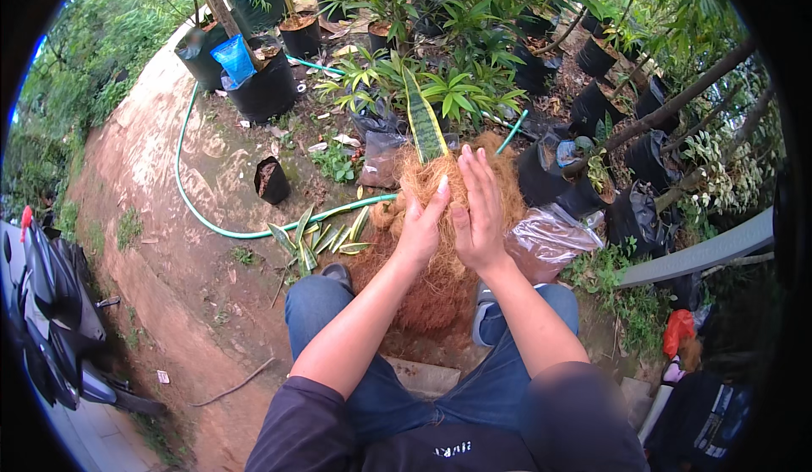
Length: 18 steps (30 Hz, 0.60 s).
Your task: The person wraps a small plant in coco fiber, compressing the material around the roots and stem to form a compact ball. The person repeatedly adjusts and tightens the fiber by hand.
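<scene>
A single snake plant leaf (423, 117) with yellow margins stands upright out of a clump of coconut fibre (424, 172). My left hand (421, 221) holds this clump near the leaf's base, thumb on the near side; its other fingers are partly hidden. To the right, my right hand (477, 215) is stretched out, palm turned toward the fibre and fingers straight. Whether its palm presses the clump is unclear. Loose coconut fibre (504, 167) lies behind it, and a reddish-brown heap of coir (426, 301) sits between my feet.
Cut snake plant leaves (314, 240) lie left of the heap beside a green hose (219, 226). A small black grow bag (271, 181) stands farther left. At right are a clear plastic bag (555, 237) and several black planters (545, 170). A motorcycle (63, 320) is at far left.
</scene>
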### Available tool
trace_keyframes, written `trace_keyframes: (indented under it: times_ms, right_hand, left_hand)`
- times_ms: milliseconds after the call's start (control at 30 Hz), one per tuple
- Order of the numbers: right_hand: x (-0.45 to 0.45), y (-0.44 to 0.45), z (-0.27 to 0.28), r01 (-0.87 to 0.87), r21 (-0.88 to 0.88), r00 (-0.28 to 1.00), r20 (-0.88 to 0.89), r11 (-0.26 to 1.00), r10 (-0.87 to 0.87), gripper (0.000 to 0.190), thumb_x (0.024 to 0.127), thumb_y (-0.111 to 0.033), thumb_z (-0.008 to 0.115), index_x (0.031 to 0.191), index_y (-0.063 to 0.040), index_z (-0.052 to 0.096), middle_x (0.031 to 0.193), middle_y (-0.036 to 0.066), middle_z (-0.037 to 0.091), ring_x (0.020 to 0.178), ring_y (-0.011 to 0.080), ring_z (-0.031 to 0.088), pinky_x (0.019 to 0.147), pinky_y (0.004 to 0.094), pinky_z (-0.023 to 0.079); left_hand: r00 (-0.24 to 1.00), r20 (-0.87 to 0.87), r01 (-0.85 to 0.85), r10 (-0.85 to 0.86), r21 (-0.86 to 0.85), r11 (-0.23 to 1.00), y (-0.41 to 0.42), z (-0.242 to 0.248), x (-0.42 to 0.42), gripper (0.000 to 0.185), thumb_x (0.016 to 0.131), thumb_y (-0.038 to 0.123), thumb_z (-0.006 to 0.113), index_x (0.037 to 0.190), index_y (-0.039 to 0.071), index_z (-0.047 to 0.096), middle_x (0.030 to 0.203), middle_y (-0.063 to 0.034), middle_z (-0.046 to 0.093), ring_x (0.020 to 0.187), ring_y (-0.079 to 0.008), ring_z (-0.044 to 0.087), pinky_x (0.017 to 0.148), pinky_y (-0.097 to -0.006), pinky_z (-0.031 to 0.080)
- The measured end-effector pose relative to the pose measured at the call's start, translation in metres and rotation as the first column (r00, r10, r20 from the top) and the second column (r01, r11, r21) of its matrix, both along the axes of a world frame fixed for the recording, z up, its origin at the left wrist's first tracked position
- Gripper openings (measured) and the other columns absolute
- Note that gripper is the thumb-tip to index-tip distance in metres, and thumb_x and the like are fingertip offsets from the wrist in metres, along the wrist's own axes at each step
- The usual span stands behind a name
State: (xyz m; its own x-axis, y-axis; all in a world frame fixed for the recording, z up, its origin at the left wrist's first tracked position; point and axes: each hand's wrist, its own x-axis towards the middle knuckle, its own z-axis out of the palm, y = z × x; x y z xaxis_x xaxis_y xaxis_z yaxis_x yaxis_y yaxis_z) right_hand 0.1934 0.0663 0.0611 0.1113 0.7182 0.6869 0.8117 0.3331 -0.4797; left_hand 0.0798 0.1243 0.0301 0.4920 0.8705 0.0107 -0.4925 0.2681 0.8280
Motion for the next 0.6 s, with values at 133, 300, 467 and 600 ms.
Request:
trace_keyframes:
  times_ms: [133,300,467,600]
  right_hand:
    - [0.009,-0.009,0.014,0.040,0.003,0.961,0.274,0.999,-0.039,0.072,0.094,-0.032,0.062,0.158,-0.004,0.040,0.163,0.021,0.039,0.153,0.0444,0.033,0.126,0.0551,0.025]
    - [0.014,-0.007,0.022,-0.209,-0.167,0.971,0.082,0.964,0.224,0.102,0.070,-0.027,0.080,0.160,-0.009,0.034,0.167,0.020,0.031,0.155,0.0429,0.029,0.125,0.0566,0.029]
    - [0.010,-0.006,0.013,-0.158,-0.235,0.981,0.073,0.959,0.179,0.114,0.064,-0.019,0.087,0.162,-0.010,0.028,0.167,0.019,0.027,0.154,0.0430,0.029,0.125,0.0524,0.032]
    - [0.013,-0.008,0.008,-0.155,-0.217,0.988,-0.031,0.964,0.152,0.115,0.063,-0.016,0.090,0.161,-0.011,0.030,0.165,0.019,0.031,0.152,0.0418,0.033,0.124,0.0481,0.035]
  left_hand:
    - [0.999,0.053,0.010,-0.005,-0.096,0.995,0.008,0.004,-0.001,0.072,0.109,0.033,0.058,0.161,-0.001,0.020,0.149,-0.0136,0.054,0.136,-0.0192,0.052,0.118,-0.0377,0.039]
    - [0.985,0.145,-0.092,0.098,-0.047,0.995,0.000,0.019,0.001,0.058,0.114,0.036,0.045,0.164,0.018,0.023,0.157,-0.0159,0.043,0.140,-0.0260,0.050,0.116,-0.0436,0.043]
    - [0.991,0.129,0.030,-0.040,0.075,0.997,0.003,0.024,-0.004,0.068,0.114,0.043,0.038,0.169,0.020,0.005,0.166,-0.0162,0.031,0.150,-0.0279,0.037,0.124,-0.0441,0.031]
    - [0.969,0.144,0.175,-0.199,0.165,0.971,0.009,0.024,-0.010,0.067,0.114,0.051,0.027,0.170,0.019,0.009,0.170,-0.0116,0.026,0.154,-0.0236,0.030,0.126,-0.0436,0.027]
